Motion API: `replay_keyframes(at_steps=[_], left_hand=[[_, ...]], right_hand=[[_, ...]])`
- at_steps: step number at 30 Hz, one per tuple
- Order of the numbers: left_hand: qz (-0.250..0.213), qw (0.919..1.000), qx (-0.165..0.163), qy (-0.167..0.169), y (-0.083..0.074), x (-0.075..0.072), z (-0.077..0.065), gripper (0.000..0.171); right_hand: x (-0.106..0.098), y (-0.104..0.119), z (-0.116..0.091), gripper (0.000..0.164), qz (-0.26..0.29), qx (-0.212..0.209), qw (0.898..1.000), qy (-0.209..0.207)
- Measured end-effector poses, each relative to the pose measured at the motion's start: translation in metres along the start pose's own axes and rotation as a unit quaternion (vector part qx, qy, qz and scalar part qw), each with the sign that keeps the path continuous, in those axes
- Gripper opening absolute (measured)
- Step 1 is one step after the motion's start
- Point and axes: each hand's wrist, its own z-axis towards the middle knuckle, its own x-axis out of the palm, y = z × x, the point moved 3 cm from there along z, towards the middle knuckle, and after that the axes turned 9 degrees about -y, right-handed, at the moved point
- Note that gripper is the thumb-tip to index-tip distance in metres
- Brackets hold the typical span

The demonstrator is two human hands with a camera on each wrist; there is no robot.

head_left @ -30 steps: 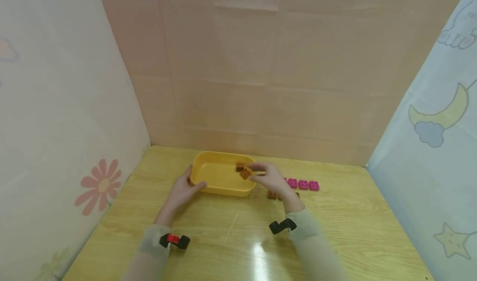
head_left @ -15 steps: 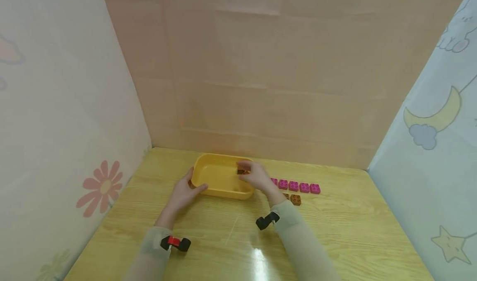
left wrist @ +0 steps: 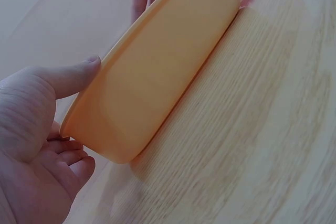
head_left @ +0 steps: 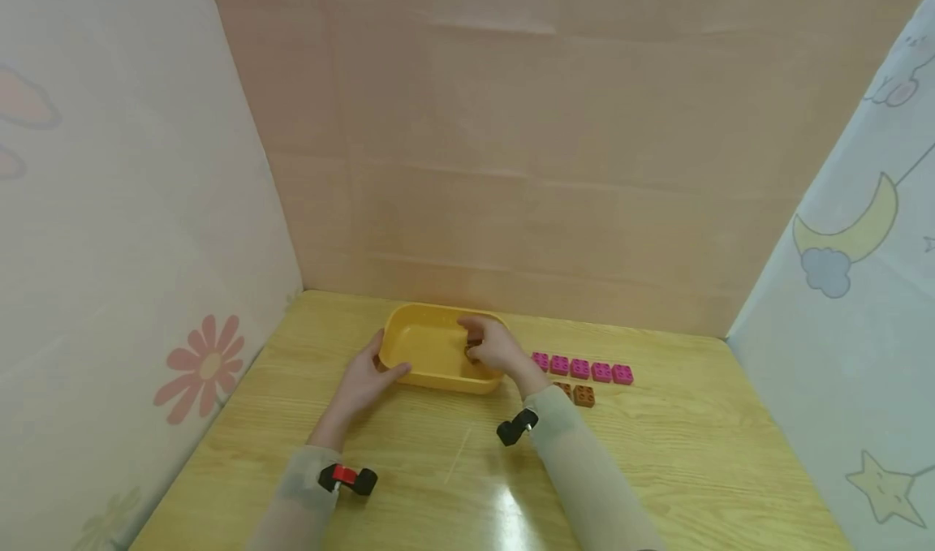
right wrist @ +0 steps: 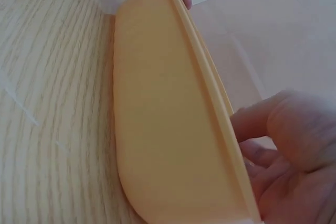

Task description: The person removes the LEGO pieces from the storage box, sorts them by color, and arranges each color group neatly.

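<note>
A shallow yellow plastic tray [head_left: 453,382] sits on the wooden table. My left hand [head_left: 363,380] grips its left end; in the left wrist view the thumb lies on the rim and the fingers curl round the outside. My right hand [head_left: 498,348] reaches over the right end, its fingers down inside. Between its thumb and fingers is a brown toy building brick [head_left: 470,350], partly covered by the hand. Right behind that, another brown brick [head_left: 475,337] shows in the tray. In the right wrist view the tray wall [right wrist: 163,103] hides the fingertips and bricks.
To the right of the tray, a row of several pink bricks [head_left: 580,368] lies on the table [head_left: 679,437]. In front of it are brown bricks [head_left: 583,396], partly behind the right wrist. A tan backdrop [head_left: 511,170] rises behind the table, with patterned sheets at both sides.
My right hand has moved left and down into the tray with the brown brick. More of the pink row shows now. My left hand has stayed on the tray's left end.
</note>
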Motion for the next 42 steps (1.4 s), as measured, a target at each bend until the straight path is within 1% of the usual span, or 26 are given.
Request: replay_keyframes(at_steps=[2,6,10,13,17,21,24,27,31,35,42], left_hand=[[0.002,1.0,0.0,-0.002,-0.001,0.0,0.001,0.102],[0.006,1.0,-0.001,-0.005,-0.004,0.001,0.003,0.101],[0.007,1.0,-0.001,-0.004,-0.005,0.001,0.005,0.1],[0.009,1.0,-0.001,0.0,-0.004,0.001,0.006,0.1],[0.008,1.0,-0.002,0.0,-0.003,0.0,0.007,0.102],[0.007,1.0,0.001,-0.005,-0.003,-0.001,0.008,0.102],[0.013,0.9999,0.002,-0.007,-0.002,-0.002,0.009,0.101],[0.019,0.9997,0.004,-0.011,-0.003,-0.002,0.008,0.1],[0.034,0.9993,0.006,-0.015,0.001,0.0,0.005,0.1],[0.025,0.9996,0.008,-0.011,0.006,0.004,0.002,0.1],[0.023,0.9996,0.005,-0.016,0.008,0.005,0.001,0.1]], right_hand=[[0.0,-0.001,0.001,0.061,0.001,-0.013,1.0,0.001],[-0.002,-0.003,0.004,0.056,-0.022,-0.035,0.999,-0.005],[-0.004,-0.003,0.005,0.051,-0.039,-0.044,0.998,0.004],[-0.004,-0.003,0.006,0.047,-0.07,-0.052,0.996,0.019],[-0.003,0.0,0.008,0.04,-0.135,-0.065,0.988,0.033],[-0.001,0.003,0.01,0.04,-0.165,-0.072,0.983,0.039],[0.0,0.004,0.011,0.045,-0.164,-0.066,0.983,0.042],[0.001,0.003,0.012,0.043,-0.158,-0.065,0.984,0.04],[0.005,-0.003,0.011,0.041,-0.152,-0.066,0.985,0.043],[0.009,-0.011,0.007,0.043,-0.148,-0.062,0.986,0.052],[0.012,-0.013,0.006,0.038,-0.172,-0.082,0.98,0.052]])
